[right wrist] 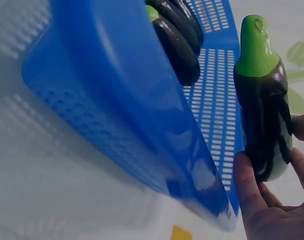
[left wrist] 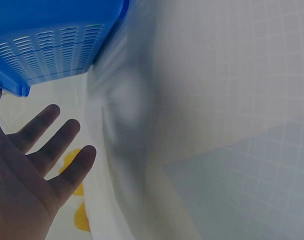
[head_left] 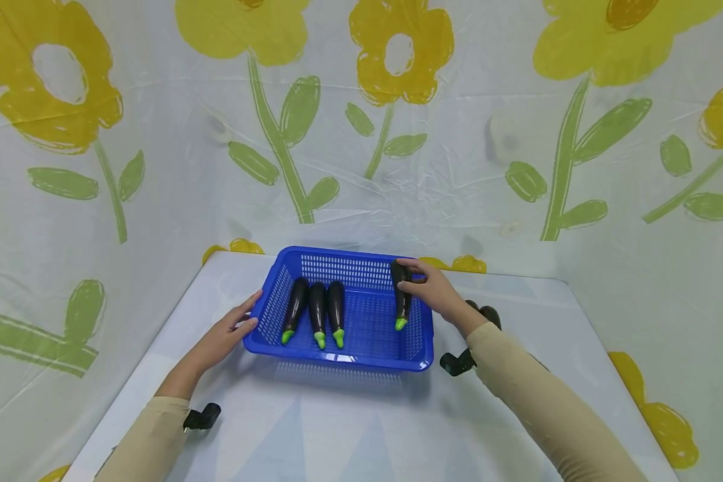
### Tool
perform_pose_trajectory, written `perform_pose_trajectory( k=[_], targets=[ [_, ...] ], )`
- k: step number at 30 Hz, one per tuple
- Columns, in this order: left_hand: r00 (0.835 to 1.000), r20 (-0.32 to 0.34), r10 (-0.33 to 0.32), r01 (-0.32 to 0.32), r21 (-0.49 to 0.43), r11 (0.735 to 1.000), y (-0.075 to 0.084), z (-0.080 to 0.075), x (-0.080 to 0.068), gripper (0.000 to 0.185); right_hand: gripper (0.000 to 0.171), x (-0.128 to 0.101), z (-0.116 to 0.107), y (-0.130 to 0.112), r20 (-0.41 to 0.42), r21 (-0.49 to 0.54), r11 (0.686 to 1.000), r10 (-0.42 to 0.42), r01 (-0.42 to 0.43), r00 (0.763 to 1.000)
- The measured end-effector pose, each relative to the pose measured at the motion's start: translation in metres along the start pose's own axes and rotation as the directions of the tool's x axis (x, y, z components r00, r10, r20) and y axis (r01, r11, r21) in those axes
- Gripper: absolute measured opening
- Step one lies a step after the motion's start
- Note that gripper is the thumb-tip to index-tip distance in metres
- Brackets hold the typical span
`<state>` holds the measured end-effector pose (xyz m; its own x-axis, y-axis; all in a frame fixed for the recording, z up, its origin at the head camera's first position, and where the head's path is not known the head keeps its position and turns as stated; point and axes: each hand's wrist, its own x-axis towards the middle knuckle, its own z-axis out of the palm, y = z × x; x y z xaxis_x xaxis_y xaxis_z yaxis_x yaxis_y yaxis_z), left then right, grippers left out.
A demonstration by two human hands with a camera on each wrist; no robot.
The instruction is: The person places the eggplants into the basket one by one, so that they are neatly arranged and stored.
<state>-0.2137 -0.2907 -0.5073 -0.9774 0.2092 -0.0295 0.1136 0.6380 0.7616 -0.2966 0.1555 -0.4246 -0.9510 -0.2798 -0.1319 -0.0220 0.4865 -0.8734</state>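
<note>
A dark eggplant (head_left: 401,296) with a bright green stem cap is pinched by the right hand (head_left: 435,292), the thumb on one side and the fingers (right wrist: 248,187) curled against the other, so that the fruit is held between them near its rounded end, with the green tip pointing away from the palm. In the head view this eggplant is seen inside the blue perforated basket (head_left: 367,355), just within the wall that lies under the right fingers; whether it rests on the basket floor or is held slightly above it cannot be told. Three more eggplants (head_left: 318,310) are laid side by side in the basket, well apart from the right fingers and nearer the left ones, their green tips turned toward the person. The left hand (head_left: 227,333) is placed against the outside of the basket's opposite wall, its fingers (left wrist: 42,126) straight and spread, nothing being gripped; the fingertips are seen at or just beside the rim, though actual contact is not clearly shown in the wrist view. The basket is set on a pale table (head_left: 349,428), between the two hands. Behind the fingertips a sheet printed with yellow flowers (head_left: 397,53) and green leaves is hung.
</note>
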Motion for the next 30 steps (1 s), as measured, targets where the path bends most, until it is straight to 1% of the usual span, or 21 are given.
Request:
perform_pose_trajectory(
  k=[9,15,23,25,30],
  targets=[
    [1.0,-0.005,0.004,-0.004,-0.004,1.0,0.0,0.001,0.0,0.065,0.055,0.007,0.012,-0.008,0.006,0.003,1.0,-0.005,0.005,1.0],
    [1.0,-0.008,0.007,-0.007,-0.007,1.0,0.0,0.001,0.0,0.065,0.055,0.014,0.019,-0.013,0.018,0.014,1.0,-0.027,0.027,0.999],
    [1.0,-0.011,0.009,-0.009,-0.009,1.0,-0.002,0.001,0.0,0.064,0.055,0.025,0.032,-0.016,0.048,0.065,0.997,-0.051,0.048,0.998],
    [1.0,-0.009,0.007,-0.007,-0.007,1.0,-0.002,0.001,0.0,0.065,0.055,0.026,0.034,-0.016,0.05,0.066,0.997,-0.047,0.044,0.998],
    [1.0,-0.006,0.002,-0.002,-0.003,1.0,0.0,0.001,0.0,0.065,0.054,0.031,0.041,-0.017,0.051,0.03,1.0,-0.008,0.007,0.999]
  ],
)
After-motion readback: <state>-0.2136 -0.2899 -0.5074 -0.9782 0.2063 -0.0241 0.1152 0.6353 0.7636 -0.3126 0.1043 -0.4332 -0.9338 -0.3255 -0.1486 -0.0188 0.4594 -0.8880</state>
